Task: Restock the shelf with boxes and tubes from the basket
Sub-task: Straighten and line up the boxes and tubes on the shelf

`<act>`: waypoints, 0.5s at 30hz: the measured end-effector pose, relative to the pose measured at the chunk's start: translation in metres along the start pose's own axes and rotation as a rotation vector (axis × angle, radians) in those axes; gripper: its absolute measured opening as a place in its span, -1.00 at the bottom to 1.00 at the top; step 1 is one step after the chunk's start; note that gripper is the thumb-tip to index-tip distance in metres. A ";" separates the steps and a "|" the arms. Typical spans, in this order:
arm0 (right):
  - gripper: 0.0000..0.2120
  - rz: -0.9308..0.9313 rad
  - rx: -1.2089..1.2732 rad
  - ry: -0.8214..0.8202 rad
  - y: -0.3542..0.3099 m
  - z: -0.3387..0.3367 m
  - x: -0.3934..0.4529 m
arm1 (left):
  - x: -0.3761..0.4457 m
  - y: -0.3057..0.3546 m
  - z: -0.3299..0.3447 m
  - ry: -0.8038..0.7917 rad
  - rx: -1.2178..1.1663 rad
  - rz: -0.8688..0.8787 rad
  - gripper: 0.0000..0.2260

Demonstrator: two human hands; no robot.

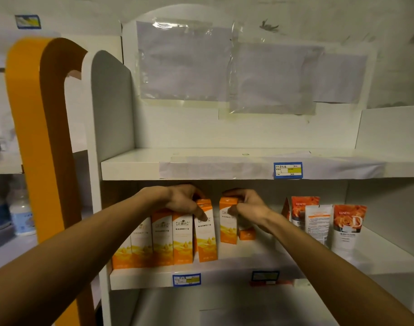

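Both hands set orange boxes on the middle shelf (224, 276).

At frame centre, the left hand (182, 200) has its fingers clamped on the top of a tilted orange box (206, 234); the right hand (247, 205) grips another box (228, 225) beside it. Tubes (348, 228) stand at right. A smaller orange box behind is probably hidden partly.

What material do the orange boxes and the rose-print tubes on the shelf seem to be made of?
Orange boxes: likely printed cardboard, semi-gloss, judging by the sharp folded edges and flat faces. Rose-print tubes: probably soft plastic, with rounded bodies and flat crimped ends.
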State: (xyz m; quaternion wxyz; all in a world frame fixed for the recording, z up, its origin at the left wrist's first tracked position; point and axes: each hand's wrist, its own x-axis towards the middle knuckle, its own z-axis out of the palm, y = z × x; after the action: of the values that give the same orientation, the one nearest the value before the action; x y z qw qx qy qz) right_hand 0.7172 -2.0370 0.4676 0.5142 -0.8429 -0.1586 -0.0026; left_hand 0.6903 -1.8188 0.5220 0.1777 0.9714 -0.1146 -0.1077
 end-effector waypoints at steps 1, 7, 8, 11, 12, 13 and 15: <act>-0.50 0.004 0.014 -0.004 0.001 0.001 -0.001 | 0.001 0.000 0.000 -0.013 0.005 -0.012 -0.44; -0.48 -0.007 -0.034 0.062 0.017 0.009 -0.002 | 0.005 0.003 -0.003 -0.018 0.041 -0.031 -0.39; -0.45 -0.009 -0.004 0.052 0.018 0.008 -0.001 | 0.005 0.004 -0.004 -0.016 0.040 -0.031 -0.37; -0.45 0.016 0.112 -0.007 0.015 0.005 0.000 | 0.006 0.006 -0.005 -0.025 0.045 -0.049 -0.34; -0.47 0.034 0.137 -0.027 0.014 0.005 0.001 | 0.006 0.006 -0.005 -0.033 0.044 -0.060 -0.34; -0.49 0.049 0.154 -0.050 0.014 0.005 0.001 | 0.006 0.006 -0.006 -0.045 0.038 -0.073 -0.34; -0.51 0.056 0.194 -0.081 0.015 0.010 0.002 | 0.006 0.006 -0.007 -0.079 0.027 -0.094 -0.31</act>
State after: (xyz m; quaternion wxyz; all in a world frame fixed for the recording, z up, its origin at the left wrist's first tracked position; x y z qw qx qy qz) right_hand 0.7212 -2.0343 0.4500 0.5863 -0.7927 -0.1553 0.0610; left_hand 0.6961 -1.8239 0.5295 0.1545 0.9731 -0.0774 -0.1527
